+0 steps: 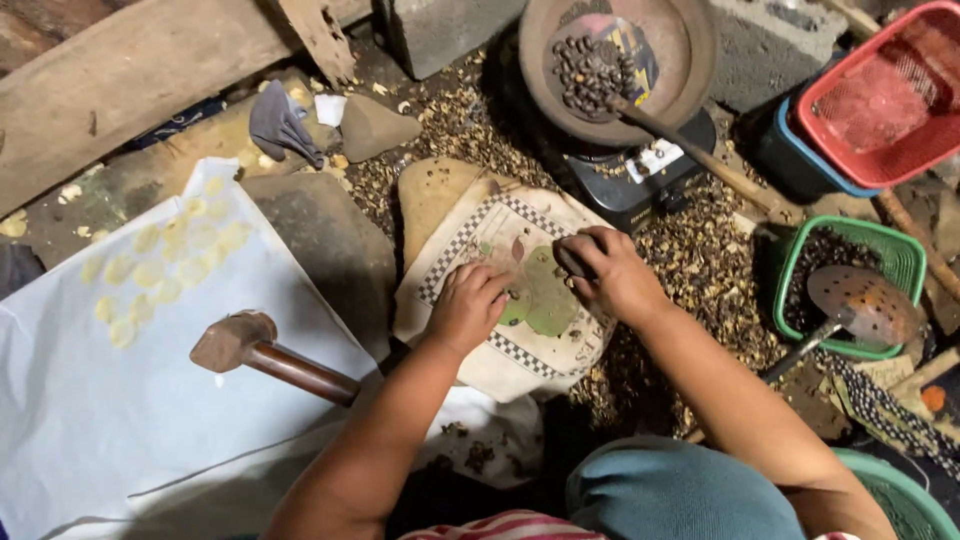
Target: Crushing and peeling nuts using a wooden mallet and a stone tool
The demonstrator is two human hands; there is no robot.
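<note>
From the head camera we see a printed cloth (470, 235) with a checkered border and green patches, draped over a flat stone just ahead of the knees. Our left hand (465, 308) rests on it with fingers curled under, pinching something too small to make out. Our right hand (612, 272) closes around a dark stone (572, 260) pressed against the cloth's middle.

Beyond the cloth a round brown pan (680, 60) sits on a black burner (625, 185), holding a heap of dark seeds (585, 65) with a wooden handle (700, 155) leaning out of it. To the right a green basket (895, 255) holds more dark seeds and a perforated metal skimmer (862, 305). A red basket (880, 105) sits nested in a blue tub (790, 160). Husks (700, 260) litter the ground all around.

On the left, pale yellow flattened discs (165, 265) lie spread on a white sheet (100, 420), with a wooden-handled hammer (250, 345) lying beside them
</note>
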